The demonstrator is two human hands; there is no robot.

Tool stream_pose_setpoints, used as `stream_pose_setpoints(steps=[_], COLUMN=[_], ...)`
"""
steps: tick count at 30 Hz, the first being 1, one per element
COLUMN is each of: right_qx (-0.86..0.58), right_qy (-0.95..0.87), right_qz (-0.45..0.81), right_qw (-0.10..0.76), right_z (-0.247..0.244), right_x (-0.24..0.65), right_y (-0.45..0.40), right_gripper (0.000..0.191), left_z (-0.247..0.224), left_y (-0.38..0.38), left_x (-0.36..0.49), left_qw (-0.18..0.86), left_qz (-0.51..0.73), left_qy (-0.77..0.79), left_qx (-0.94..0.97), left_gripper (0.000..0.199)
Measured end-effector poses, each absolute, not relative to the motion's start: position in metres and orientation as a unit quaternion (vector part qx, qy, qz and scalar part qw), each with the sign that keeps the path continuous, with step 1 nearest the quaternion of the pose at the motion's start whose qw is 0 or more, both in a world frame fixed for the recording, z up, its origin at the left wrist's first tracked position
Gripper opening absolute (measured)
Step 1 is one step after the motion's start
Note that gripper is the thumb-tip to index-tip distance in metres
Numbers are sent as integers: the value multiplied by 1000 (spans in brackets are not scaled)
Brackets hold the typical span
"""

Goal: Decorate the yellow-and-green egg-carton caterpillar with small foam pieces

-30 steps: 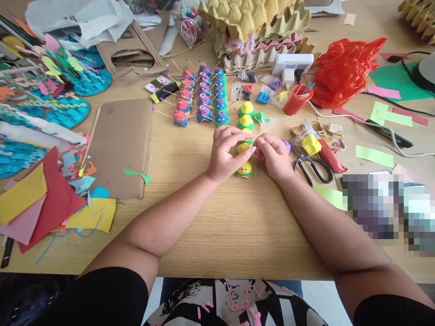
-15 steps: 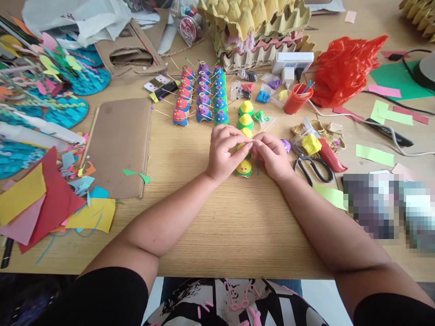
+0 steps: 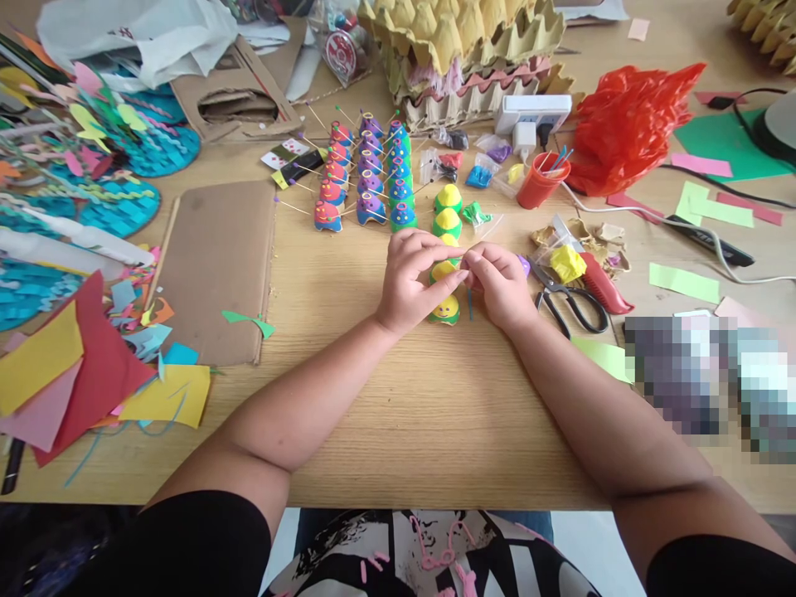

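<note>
Both hands meet over a column of yellow-and-green painted egg-carton domes (image 3: 445,269) in the middle of the wooden bench (image 3: 398,431). The left hand (image 3: 410,282) and right hand (image 3: 501,286) have their fingers pinched shut together on something small above the dome; what it is cannot be made out. The step looks like fitting a detail onto it, which calls for a steady press. No readable writing shows.

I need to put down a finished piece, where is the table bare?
Bare wood lies along the near table edge between the forearms, and between the brown cardboard sheet and the left hand. Crowded: coloured paper scraps left, black-handled scissors right.
</note>
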State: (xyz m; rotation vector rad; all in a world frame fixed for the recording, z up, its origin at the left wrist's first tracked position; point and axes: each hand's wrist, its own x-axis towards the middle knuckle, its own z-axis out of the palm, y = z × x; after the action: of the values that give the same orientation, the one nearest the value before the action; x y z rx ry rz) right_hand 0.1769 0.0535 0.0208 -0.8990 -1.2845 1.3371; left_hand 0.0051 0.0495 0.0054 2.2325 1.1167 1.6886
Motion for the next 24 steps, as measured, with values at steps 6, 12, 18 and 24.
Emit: stream_pose_setpoints(steps=[6,12,18,24], right_qx=[-365,-349,-342,-336], right_qy=[-532,-542,-529,-535], right_qz=[570,571,585,584], right_qw=[509,509,511,510], right_z=[21,23,23,23], right_x=[177,177,176,175], right_y=[54,53,52,53], right_gripper=[53,53,50,50], left_z=[3,2,3,4], left_y=[52,53,54,53], left_x=[6,5,5,3], left_qw=[52,63,55,45], left_qz=[569,571,570,555], left_qy=[374,379,380,385], left_qx=[731,725,726,736], left_gripper=[16,13,14,18])
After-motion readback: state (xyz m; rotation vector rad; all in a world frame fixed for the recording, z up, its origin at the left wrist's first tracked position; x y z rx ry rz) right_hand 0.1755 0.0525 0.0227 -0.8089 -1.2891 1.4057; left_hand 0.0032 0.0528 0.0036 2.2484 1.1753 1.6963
